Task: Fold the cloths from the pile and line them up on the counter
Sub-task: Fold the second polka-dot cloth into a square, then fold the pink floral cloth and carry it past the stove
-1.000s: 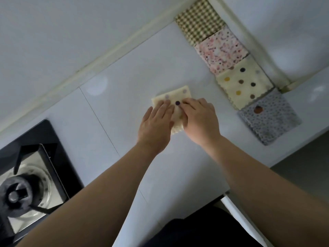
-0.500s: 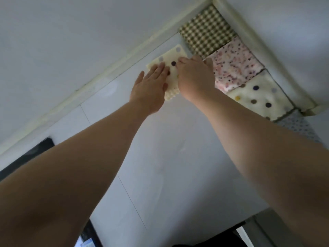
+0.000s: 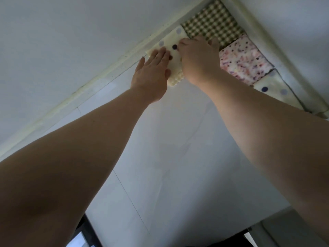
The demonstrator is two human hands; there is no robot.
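My left hand (image 3: 151, 72) lies flat, fingers straight and close together, pressing on the folded cream dotted cloth (image 3: 171, 41) in the upper middle of the frame. My right hand (image 3: 197, 59) has bent fingers with the tips on the same cloth; I cannot tell if they pinch it. The cloth lies on the counter (image 3: 178, 148), just beside the checked cloth (image 3: 211, 24).

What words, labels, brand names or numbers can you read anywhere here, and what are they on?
None: no text shows anywhere. The folded cream cloth with dots, the green-checked cloth and the pink-speckled cloth carry only patterns; the white counter bears no writing.
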